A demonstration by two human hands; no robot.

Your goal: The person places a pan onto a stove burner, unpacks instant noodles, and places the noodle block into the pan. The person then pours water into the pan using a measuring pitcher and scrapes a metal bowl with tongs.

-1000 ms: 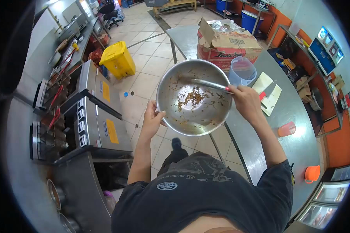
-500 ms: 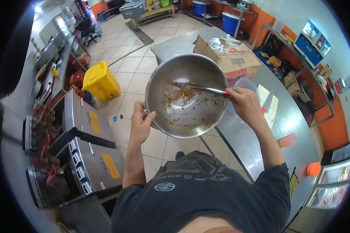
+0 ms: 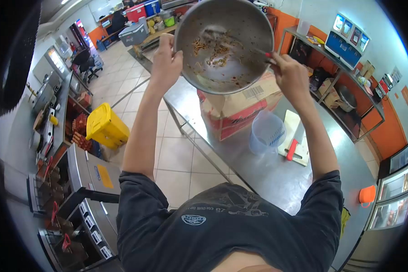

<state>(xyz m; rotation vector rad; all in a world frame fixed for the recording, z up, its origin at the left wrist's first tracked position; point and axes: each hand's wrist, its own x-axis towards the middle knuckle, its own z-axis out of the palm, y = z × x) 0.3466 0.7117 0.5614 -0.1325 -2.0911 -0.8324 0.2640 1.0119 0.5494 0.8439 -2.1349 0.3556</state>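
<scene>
A large stainless steel mixing bowl [image 3: 240, 77] is raised high in front of me, its inside tilted toward my view. Brown shredded food scraps [image 3: 218, 58] cling to its bottom and wall. My left hand [image 3: 165, 65] grips the bowl's left rim, thumb to the inside. At the right rim, my right hand [image 3: 291, 75] is closed around the handle of a long metal utensil [image 3: 268, 55] with a red band. The utensil reaches into the bowl; its far end is blurred, so I cannot tell its exact kind.
Below the bowl, a cardboard box [image 3: 233, 120] stands on the steel table [image 3: 240, 149]. Beside it are a clear plastic measuring jug [image 3: 264, 133], a cutting board [image 3: 292, 122] with a red-handled knife [image 3: 293, 147], and an orange cup [image 3: 367, 196]. A yellow bin [image 3: 106, 127] stands left.
Both hands have lifted the bowl up and away from my body, over the box. The utensil has moved with it and its visible part is now shorter. My view has shifted toward the table.
</scene>
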